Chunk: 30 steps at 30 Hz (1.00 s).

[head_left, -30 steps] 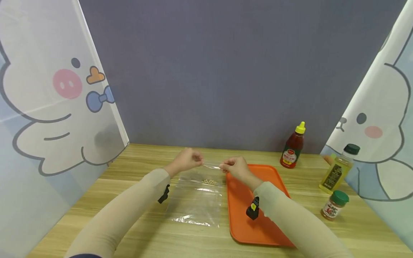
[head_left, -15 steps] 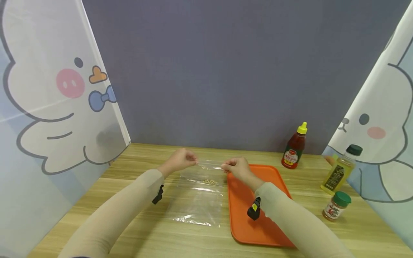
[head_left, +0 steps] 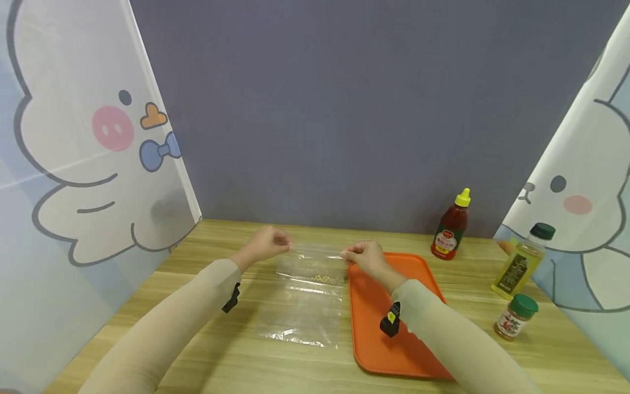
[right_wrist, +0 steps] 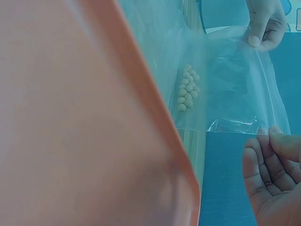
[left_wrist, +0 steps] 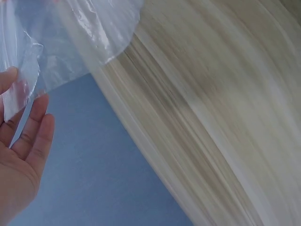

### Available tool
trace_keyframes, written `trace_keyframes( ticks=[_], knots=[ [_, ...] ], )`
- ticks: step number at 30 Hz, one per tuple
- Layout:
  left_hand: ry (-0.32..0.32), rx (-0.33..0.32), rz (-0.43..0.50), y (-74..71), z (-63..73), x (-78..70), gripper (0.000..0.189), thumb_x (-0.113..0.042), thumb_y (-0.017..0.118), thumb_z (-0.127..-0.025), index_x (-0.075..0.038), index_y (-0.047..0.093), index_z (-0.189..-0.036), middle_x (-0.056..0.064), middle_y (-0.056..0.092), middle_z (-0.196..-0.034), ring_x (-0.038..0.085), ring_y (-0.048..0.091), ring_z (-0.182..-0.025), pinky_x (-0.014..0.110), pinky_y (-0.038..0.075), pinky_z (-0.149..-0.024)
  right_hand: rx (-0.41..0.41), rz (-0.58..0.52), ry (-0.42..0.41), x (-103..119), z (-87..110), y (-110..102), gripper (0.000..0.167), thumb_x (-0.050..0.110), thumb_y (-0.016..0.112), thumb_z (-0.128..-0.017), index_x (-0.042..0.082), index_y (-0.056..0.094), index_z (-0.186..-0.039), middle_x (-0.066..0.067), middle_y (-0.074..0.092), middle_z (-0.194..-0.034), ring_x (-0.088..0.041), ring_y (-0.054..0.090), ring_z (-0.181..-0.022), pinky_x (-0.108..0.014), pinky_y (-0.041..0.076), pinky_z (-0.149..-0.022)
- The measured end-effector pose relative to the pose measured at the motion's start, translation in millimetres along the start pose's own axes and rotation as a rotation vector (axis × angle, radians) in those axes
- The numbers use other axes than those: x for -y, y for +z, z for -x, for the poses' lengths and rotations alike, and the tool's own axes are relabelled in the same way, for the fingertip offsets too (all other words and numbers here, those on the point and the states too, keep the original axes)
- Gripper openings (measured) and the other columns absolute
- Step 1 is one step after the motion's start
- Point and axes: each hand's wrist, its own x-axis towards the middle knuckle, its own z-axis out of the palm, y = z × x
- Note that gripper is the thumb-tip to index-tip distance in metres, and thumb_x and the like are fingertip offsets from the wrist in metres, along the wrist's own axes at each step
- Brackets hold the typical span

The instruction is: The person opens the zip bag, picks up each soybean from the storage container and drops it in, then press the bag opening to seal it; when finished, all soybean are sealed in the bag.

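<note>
A clear zip bag (head_left: 301, 314) lies along the wooden table, its far end lifted between both hands. Inside it, several small round cream-coloured balls (right_wrist: 189, 88) sit clustered in a fold; the head view shows the balls (head_left: 323, 279) close to the bag's right side. My left hand (head_left: 268, 242) pinches the left corner of the raised edge between thumb and finger. At the opposite corner my right hand (head_left: 365, 256) pinches the edge the same way, its other fingers loosely bent in the right wrist view. The edge is stretched nearly straight between them.
An orange tray (head_left: 361, 350) lies right of the bag, under my right forearm. Farther right stand a red sauce bottle (head_left: 449, 230) with a yellow tip, a yellow oil bottle (head_left: 517, 268) and a green-lidded jar (head_left: 514, 318). A grey panel (head_left: 320, 109) closes the back of the table.
My left hand has moved left, away from the right hand, and the bag's raised edge has spread wider between them. The right hand keeps its pinch almost in place.
</note>
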Motion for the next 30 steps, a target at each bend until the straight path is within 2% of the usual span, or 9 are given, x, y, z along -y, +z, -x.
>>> trace_keyframes(
  ticks=[5,12,16,22,26,30],
  knots=[
    [-0.014,0.01,0.023,-6.2,4.1,2.1,0.007,-0.008,0.071,-0.087,-0.003,0.073,-0.089,0.007,0.074,-0.086,0.016,0.067,-0.078,0.032,0.059,-0.075,-0.004,-0.022,-0.008,2.5,-0.2,-0.1,0.014,0.008,0.072,-0.086,-0.006,0.074,-0.091,-0.01,0.073,-0.074,-0.036,0.07,-0.077,-0.048,0.06,-0.075],
    [-0.02,0.008,0.0,-13.3,5.1,6.9,0.006,-0.011,0.07,-0.088,-0.006,0.074,-0.09,0.003,0.073,-0.084,0.013,0.064,-0.077,0.03,0.058,-0.071,-0.008,-0.009,-0.037,7.1,-0.9,-2.3,0.014,0.007,0.072,-0.086,-0.006,0.074,-0.091,-0.011,0.073,-0.073,-0.036,0.07,-0.076,-0.048,0.06,-0.073],
    [-0.033,0.007,-0.004,-16.3,8.9,9.7,0.006,-0.012,0.07,-0.089,-0.007,0.073,-0.09,0.002,0.072,-0.084,0.012,0.064,-0.076,0.03,0.057,-0.07,-0.011,0.001,-0.039,7.6,-0.7,-2.5,0.014,0.008,0.073,-0.085,-0.005,0.075,-0.09,-0.011,0.073,-0.073,-0.034,0.07,-0.074,-0.047,0.06,-0.073],
    [-0.037,0.004,0.014,-18.0,14.8,13.7,0.005,-0.011,0.07,-0.088,-0.007,0.072,-0.089,0.002,0.071,-0.083,0.012,0.063,-0.075,0.029,0.057,-0.069,0.002,0.004,-0.014,6.5,2.2,-1.1,0.013,0.007,0.072,-0.086,-0.005,0.074,-0.09,-0.012,0.073,-0.075,-0.039,0.069,-0.081,-0.048,0.06,-0.075],
    [-0.06,0.016,0.059,-15.9,16.8,16.3,0.009,-0.011,0.068,-0.09,-0.003,0.071,-0.091,0.006,0.072,-0.086,0.013,0.064,-0.078,0.031,0.058,-0.073,0.021,-0.004,-0.005,3.9,3.4,0.0,0.013,0.008,0.071,-0.087,-0.004,0.074,-0.09,-0.013,0.073,-0.077,-0.036,0.069,-0.079,-0.047,0.06,-0.076],
    [-0.094,0.025,0.149,-11.9,18.1,17.4,0.01,-0.01,0.066,-0.091,-0.001,0.068,-0.093,0.011,0.071,-0.094,0.019,0.066,-0.087,0.034,0.057,-0.08,0.044,-0.038,-0.018,0.2,3.5,-0.4,0.014,0.008,0.07,-0.088,-0.005,0.072,-0.093,-0.017,0.072,-0.081,-0.031,0.07,-0.077,-0.047,0.06,-0.078]
  ],
)
